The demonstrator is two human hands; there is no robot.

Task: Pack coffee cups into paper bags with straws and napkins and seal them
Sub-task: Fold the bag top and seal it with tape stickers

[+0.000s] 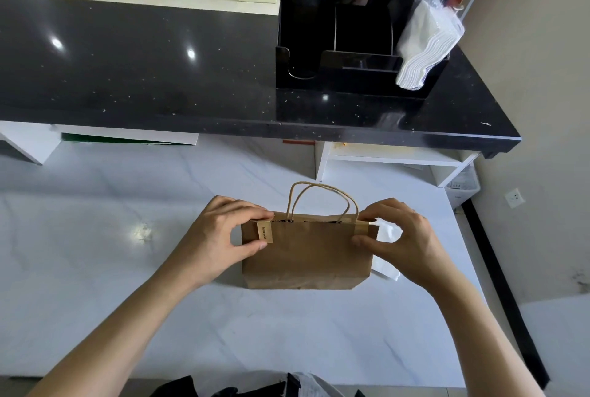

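Observation:
A brown paper bag point(306, 256) with twisted paper handles point(322, 198) stands upright on the white marble counter point(127, 253). My left hand point(220, 237) pinches its upper left corner, where a tan sticker point(265, 231) folds over the top edge. My right hand point(399, 237) pinches the upper right corner over a second tan sticker point(362, 228). The bag's mouth is nearly closed; its contents are hidden. A white paper piece point(388, 264) lies just behind the bag on the right.
A raised black stone counter point(143, 77) runs across the back. On its right stands a black organiser point(351, 77) with a bagged stack of white lids or napkins point(421, 45). White shelves point(389, 157) sit under the black counter. The white counter's edge is close on the right.

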